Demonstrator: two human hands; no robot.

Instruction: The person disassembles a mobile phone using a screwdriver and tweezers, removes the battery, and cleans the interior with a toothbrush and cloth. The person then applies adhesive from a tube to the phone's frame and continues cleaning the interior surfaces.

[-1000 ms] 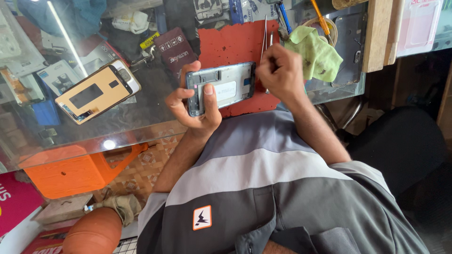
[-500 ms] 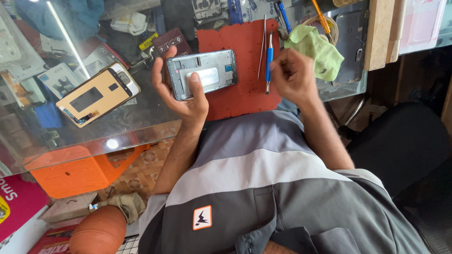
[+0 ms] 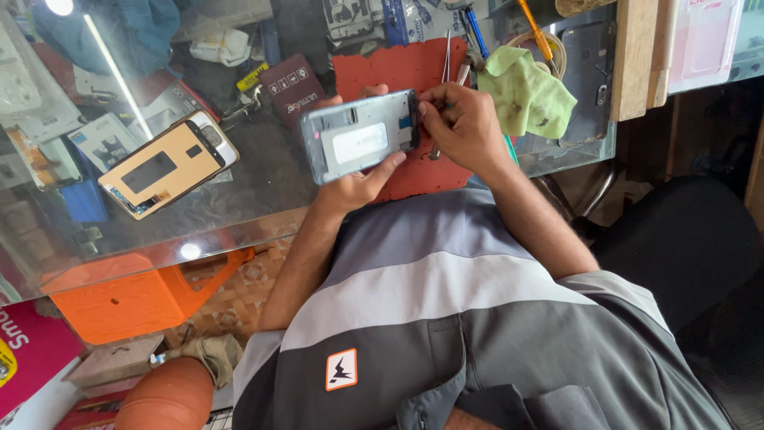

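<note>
pink box (image 3: 32, 358): cut by left edge | left hand (image 3: 358, 185): palm behind phone frame (image 3: 362, 137)

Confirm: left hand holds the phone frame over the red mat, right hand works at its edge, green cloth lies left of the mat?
Wrong on one point: in the head view the green cloth lies right of the red mat, not left. The left hand does hold the phone frame, and the right hand works at its edge.

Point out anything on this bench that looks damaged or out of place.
The red mat has ragged, chewed edges. The green cloth is stained and crumpled. The phone frame in the left hand is stripped open; the right hand works its edge.
</note>
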